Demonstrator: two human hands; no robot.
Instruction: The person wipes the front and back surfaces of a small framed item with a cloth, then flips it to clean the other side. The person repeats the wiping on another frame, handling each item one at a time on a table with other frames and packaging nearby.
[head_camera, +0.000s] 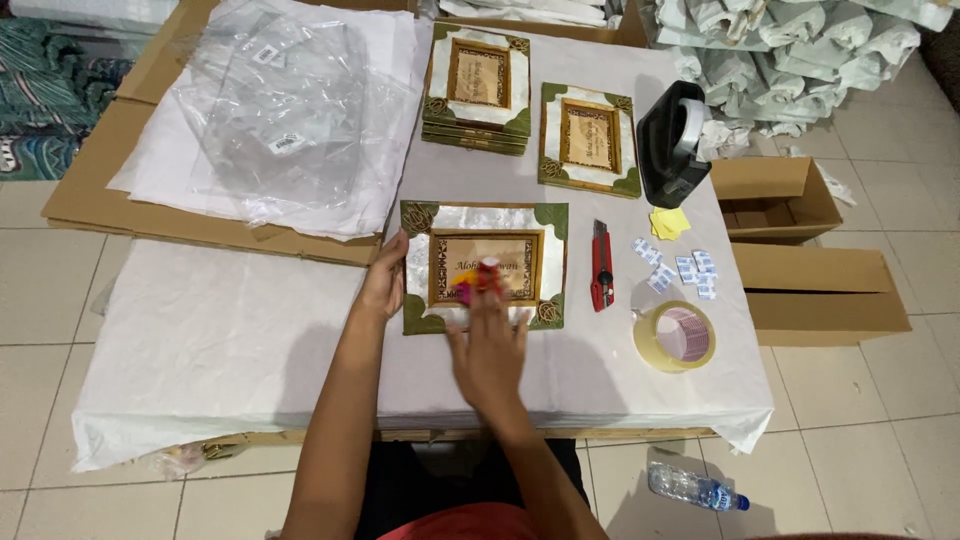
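A decorated picture frame (487, 222) with a pearly face and green corners lies flat on the white-covered table (220, 340). My left hand (384, 281) rests on its left edge, fingers flat. My right hand (490, 345) lies over the frame's lower middle, fingertips pressing a small pink and yellow thing (476, 283), blurred, against the centre panel.
A stack of similar frames (478, 88) and a single frame (590, 138) lie further back. To the right are a red utility knife (601, 266), a tape roll (675, 336), a black tape dispenser (672, 140), yellow notes (669, 221) and small labels (686, 267). Clear plastic bags (280, 110) lie back left. Cardboard boxes (800, 240) stand right; a water bottle (692, 487) lies on the floor.
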